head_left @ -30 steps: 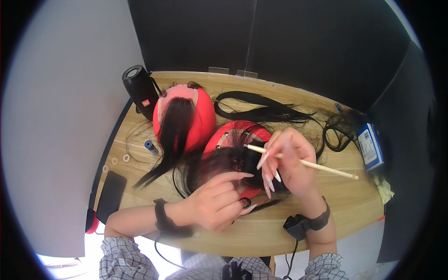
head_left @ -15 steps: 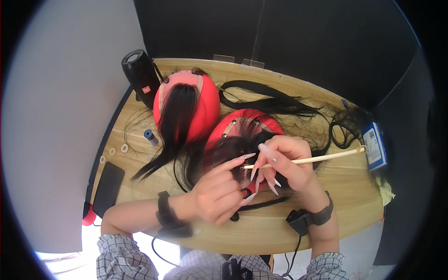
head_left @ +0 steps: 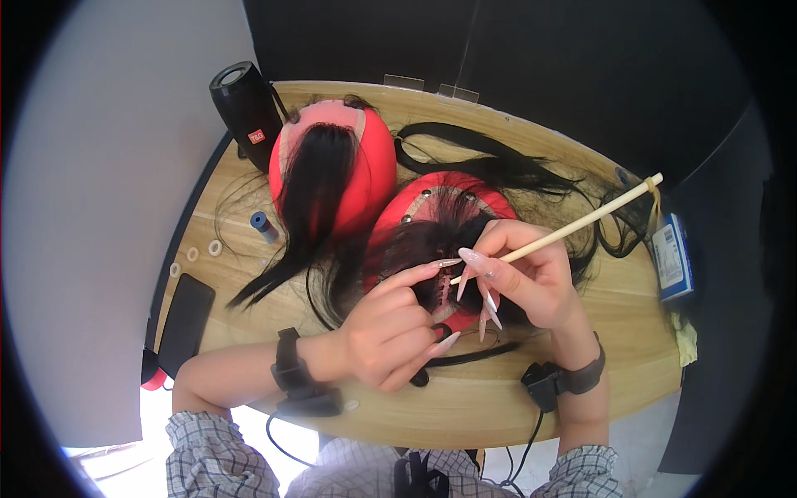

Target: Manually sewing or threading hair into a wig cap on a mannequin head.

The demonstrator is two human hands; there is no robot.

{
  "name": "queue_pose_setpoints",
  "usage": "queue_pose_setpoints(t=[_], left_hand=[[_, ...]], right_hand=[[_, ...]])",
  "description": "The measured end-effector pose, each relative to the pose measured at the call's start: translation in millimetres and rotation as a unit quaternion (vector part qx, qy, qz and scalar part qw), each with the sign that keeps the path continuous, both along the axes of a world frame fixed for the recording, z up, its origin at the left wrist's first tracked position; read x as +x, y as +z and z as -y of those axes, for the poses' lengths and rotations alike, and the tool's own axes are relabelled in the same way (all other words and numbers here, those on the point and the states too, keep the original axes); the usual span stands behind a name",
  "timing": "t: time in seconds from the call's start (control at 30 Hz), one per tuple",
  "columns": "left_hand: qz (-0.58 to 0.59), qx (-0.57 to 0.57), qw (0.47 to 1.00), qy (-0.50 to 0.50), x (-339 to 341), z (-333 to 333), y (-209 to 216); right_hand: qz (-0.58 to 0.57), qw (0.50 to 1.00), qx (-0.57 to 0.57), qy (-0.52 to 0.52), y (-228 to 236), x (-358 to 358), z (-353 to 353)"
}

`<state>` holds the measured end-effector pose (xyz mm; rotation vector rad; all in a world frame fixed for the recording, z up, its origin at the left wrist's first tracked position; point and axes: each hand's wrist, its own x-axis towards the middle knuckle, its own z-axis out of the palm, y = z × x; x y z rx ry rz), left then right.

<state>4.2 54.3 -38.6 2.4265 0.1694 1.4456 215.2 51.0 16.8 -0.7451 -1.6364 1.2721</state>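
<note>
Black-haired red wig dome [head_left: 432, 232]: centre of frame. Right hand [head_left: 531, 278] grip pinched on slim pale wooden stick [head_left: 573, 228]; left hand [head_left: 390, 332] index extended, can't tell if holding strands [head_left: 411, 236]. Loose strands could snag the tip. Long-haired red dome [head_left: 378, 162] crowds upper left; blue-white box [head_left: 674, 270] near stick's rear, right edge.

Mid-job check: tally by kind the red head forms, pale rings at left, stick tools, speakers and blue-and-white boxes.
Red head forms: 2
Pale rings: 3
Stick tool: 1
Speaker: 1
Blue-and-white box: 1
Total: 8
</note>
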Motion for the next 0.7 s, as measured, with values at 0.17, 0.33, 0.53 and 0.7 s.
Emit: queue_pose_setpoints(t=[0.17,0.33,0.53,0.7], left_hand=[[0.002,0.001,1.0,0.0,1,0,1],[-0.005,0.002,1.0,0.0,1,1,3],[-0.004,-0.001,1.0,0.004,1,-1,-2],[0.001,-0.001,1.0,0.007,2,1,-1]], right_hand=[[0.022,0.999,-0.005,-0.045,4,-4,4],[0.006,1.0,0.006,-0.026,2,0,2],[-0.022,0.999,0.009,-0.032,-1,-4,1],[0.047,0.996,0.012,-0.074,4,-7,6]])
